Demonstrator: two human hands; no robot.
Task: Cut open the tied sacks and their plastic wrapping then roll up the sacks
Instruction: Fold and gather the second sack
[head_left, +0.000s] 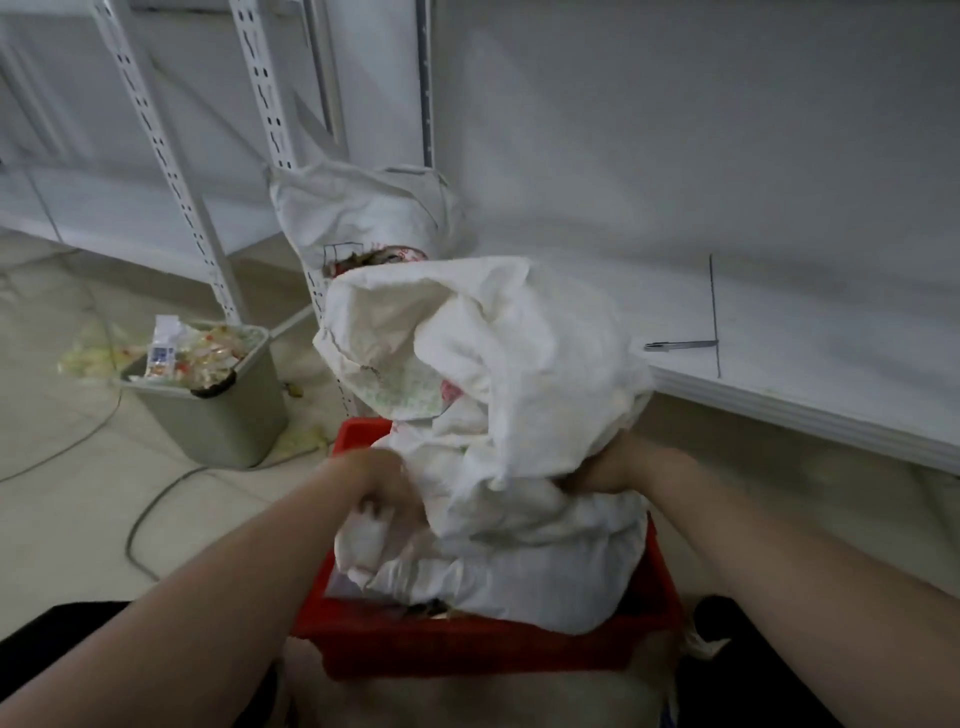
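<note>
We have a crumpled white woven sack (498, 395) standing up out of a red plastic crate (467, 647) right in front of us, its loose mouth flopping open toward the far side. Our left hand (384, 493) is closed on a bunched fold of the sack's fabric at its lower left, fingers curled tight around it. Our right hand (613, 470) is tucked under the overhanging cloth on the other side; it seems to be gripping the sack too, but the fingers are hidden and we cannot tell how they stand. We judge the cutting on this sack to be done, since its top hangs open, and that we are now gathering the cloth to begin rolling it. The next move calls for flattening the billowed upper part and turning it down evenly between both hands so the roll stays tight. A second white sack (358, 213) leans against the white slotted shelf upright (270, 119) behind, a grey waste bin (223, 415) full of wrappers stands to the left, and a slim metal blade (680, 344) lies on the white shelf board (805, 332).
</note>
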